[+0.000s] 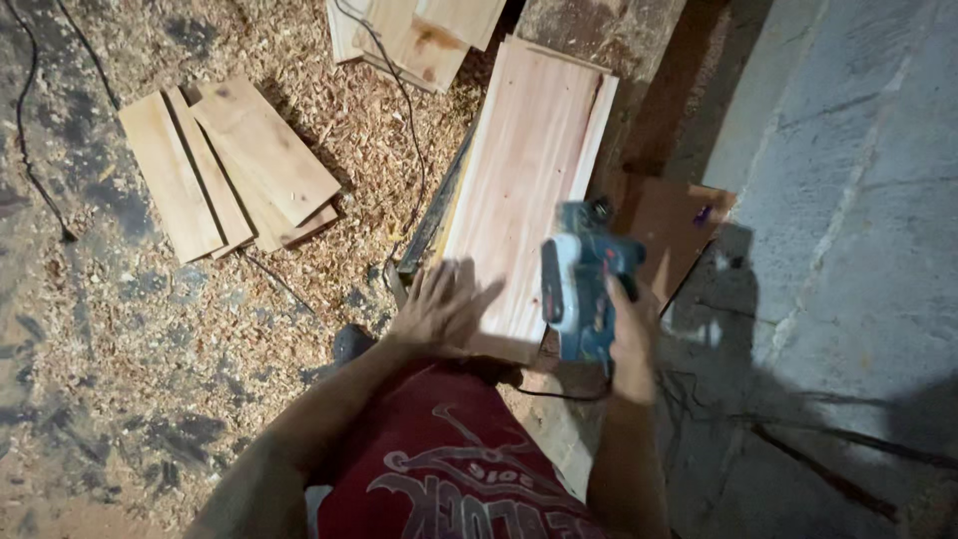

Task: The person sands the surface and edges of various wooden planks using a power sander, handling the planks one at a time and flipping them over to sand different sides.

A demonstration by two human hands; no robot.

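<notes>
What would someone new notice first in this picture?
Probably the blue power planer gripped in the right hand, lifted beside a long pale plank. The left hand lies flat on the plank's near end. Cut boards lie stacked on the shavings-strewn floor to the left.

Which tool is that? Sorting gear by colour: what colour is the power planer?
Blue-teal with a pale side, seen in the head view: power planer.
</notes>
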